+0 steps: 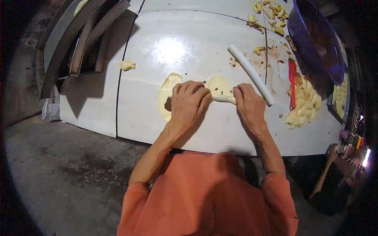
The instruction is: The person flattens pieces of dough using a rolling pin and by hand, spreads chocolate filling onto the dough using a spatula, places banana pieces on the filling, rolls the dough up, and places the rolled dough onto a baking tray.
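A pale piece of dough lies in front of me, its near edge rolled into a thin tube [223,98] and its far part still a flat flap [219,83]. My left hand [189,101] curls its fingers over the tube's left end. At the right end, my right hand [251,105] holds it with bent fingers, the thumb side toward the tube. Next to my left hand is a flat oval of dough [164,90] carrying a dark brown filling [168,104], partly covered by the hand. A white rolling pin [251,74] rests slantwise beyond my right hand.
Right of the pin sit a red fork-like tool [292,82] and a heap of dough pieces [305,108]. A large purple basin [315,43] and yellowish pieces [271,13] are farther back. Metal trays [84,37] stand left, near a small dough lump [127,65].
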Motion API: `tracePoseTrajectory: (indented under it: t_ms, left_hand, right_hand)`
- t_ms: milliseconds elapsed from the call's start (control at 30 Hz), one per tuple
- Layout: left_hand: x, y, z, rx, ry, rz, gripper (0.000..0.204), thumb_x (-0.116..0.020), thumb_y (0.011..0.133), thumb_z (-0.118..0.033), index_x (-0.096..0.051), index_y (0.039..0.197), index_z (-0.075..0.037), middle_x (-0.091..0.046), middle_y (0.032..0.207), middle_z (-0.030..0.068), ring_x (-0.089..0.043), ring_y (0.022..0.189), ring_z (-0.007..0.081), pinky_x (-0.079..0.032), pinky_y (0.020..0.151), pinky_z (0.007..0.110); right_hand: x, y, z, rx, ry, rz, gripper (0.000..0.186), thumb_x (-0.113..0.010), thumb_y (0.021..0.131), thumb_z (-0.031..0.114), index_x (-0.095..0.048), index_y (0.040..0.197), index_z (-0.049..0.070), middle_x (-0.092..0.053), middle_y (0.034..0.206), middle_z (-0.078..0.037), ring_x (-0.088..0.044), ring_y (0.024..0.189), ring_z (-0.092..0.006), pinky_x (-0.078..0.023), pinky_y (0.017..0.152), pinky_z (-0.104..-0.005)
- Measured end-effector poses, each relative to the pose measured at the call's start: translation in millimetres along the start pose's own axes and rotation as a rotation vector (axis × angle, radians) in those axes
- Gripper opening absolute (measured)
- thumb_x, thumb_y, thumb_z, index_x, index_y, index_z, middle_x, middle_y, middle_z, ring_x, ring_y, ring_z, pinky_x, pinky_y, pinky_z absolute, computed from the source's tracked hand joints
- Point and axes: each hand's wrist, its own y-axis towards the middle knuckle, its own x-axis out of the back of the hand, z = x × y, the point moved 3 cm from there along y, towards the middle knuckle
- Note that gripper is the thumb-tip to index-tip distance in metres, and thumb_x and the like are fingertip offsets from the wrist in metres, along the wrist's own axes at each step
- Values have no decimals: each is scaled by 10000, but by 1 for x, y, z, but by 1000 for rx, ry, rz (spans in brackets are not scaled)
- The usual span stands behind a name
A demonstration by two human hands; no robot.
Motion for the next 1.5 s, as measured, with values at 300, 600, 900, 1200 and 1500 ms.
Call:
tracePoseTrajectory:
  t_ms: [300, 600, 900, 1200, 1500]
  left_hand:
    - [8, 3, -1, -181, 95, 9, 251, -783, 829, -196, -745, 1077, -206, -675, 1019, 3, -636, 1016, 216, -440, 944, 467]
    - [1, 11, -4, -182, 43, -131, 217, -790, 832, -178, -722, 1031, -126, -687, 952, 29, -662, 901, 236, -462, 834, 430]
    - [-3, 16, -2, -193, 130, -165, 234, -757, 876, -187, -729, 1106, -147, -690, 979, 40, -667, 906, 231, -467, 878, 468]
    - [-6, 31, 2, -159, 68, -113, 271, -711, 909, -136, -704, 1178, -102, -672, 1023, 58, -649, 935, 247, -452, 875, 457]
    - [0, 60, -5, -88, 63, -10, 261, -725, 904, -170, -705, 1152, -92, -660, 1083, 90, -624, 1002, 280, -455, 866, 439]
  right_hand:
    - [0, -1, 0, 168, 119, -71, 238, -760, 892, 259, -712, 1080, 121, -690, 996, -75, -699, 800, -239, -565, 652, -357]
    - [-1, 8, -4, 255, 127, -135, 288, -776, 881, 199, -733, 1142, 86, -710, 1061, -126, -715, 814, -266, -583, 687, -366]
    - [-4, 13, -1, 217, 46, -141, 293, -737, 914, 277, -712, 1164, 127, -673, 1056, -73, -686, 773, -214, -558, 631, -337]
    - [-2, 22, -1, 252, 83, -150, 364, -747, 899, 243, -696, 1233, 109, -678, 1083, -72, -690, 809, -229, -567, 640, -352]
    - [0, 37, -11, 166, 54, -118, 376, -718, 925, 272, -665, 1262, 115, -662, 1146, -113, -700, 891, -279, -586, 730, -401]
